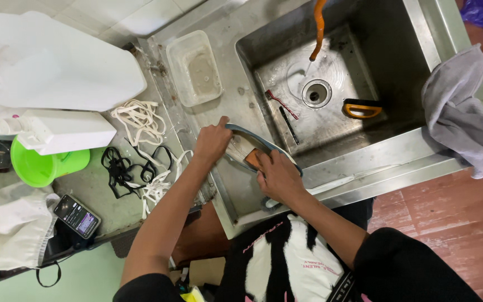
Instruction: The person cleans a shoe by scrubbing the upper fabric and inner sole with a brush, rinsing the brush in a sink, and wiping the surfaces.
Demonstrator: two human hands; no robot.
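At sink's near-left ledge, above steel basin point(331, 120): left hand point(212, 141) clamped on rim of shoe point(255, 148), fingers curled over its far edge, holding it tilted on its side. Right hand point(278, 178) closed around brown scrubbing piece point(252, 159), pressed inside shoe's opening; exact kind of scrubber impossible to tell. Lying in basin near round drain point(316, 93): red toothbrush point(280, 103), dark thin stick point(288, 125) just beside it, orange-and-black handled tool point(361, 108) right of drain. Hanging over basin from above, orange hose point(318, 28). On ledge behind left hand, clear plastic tub point(194, 68) holding cloudy water. Draped over sink's right corner, grey cloth point(462, 109). On counter to left: white laces point(140, 119) and black laces point(119, 168) in loose tangles, green cup point(43, 166) partly under white spray bottle point(65, 132), phone point(77, 215) with lit screen beside white bag point(12, 223).
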